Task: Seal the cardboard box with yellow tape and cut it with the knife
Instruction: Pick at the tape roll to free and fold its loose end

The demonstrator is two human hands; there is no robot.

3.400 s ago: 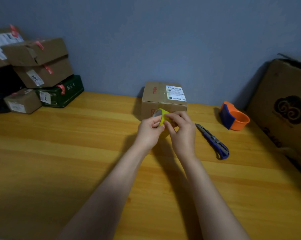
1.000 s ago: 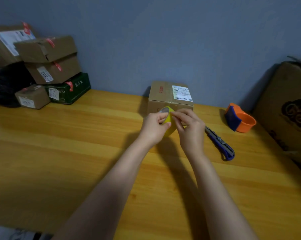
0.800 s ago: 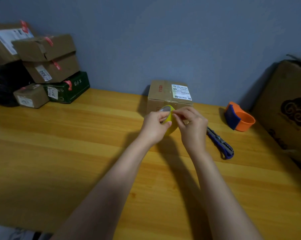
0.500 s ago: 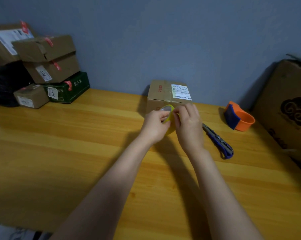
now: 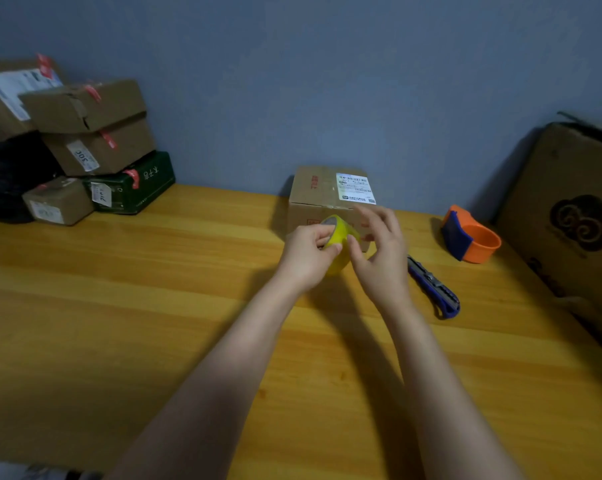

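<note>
A small cardboard box [image 5: 322,188] with a white label stands at the back of the wooden table, near the wall. Just in front of it my left hand [image 5: 308,252] grips a roll of yellow tape [image 5: 341,237], held above the table. My right hand [image 5: 379,251] is at the roll's right side, thumb touching the tape and the other fingers spread apart. A blue utility knife [image 5: 434,287] lies on the table right of my right hand, untouched.
An orange and blue tape dispenser [image 5: 472,239] sits at the back right. A large cardboard box [image 5: 576,216] leans along the right edge. Several stacked parcels [image 5: 85,133] and a green box [image 5: 133,183] fill the back left corner. The wooden table [image 5: 119,306] stretches toward me.
My right hand's fingers have opened and spread from a pinch at the roll's edge. The left hand keeps holding the roll in about the same place.
</note>
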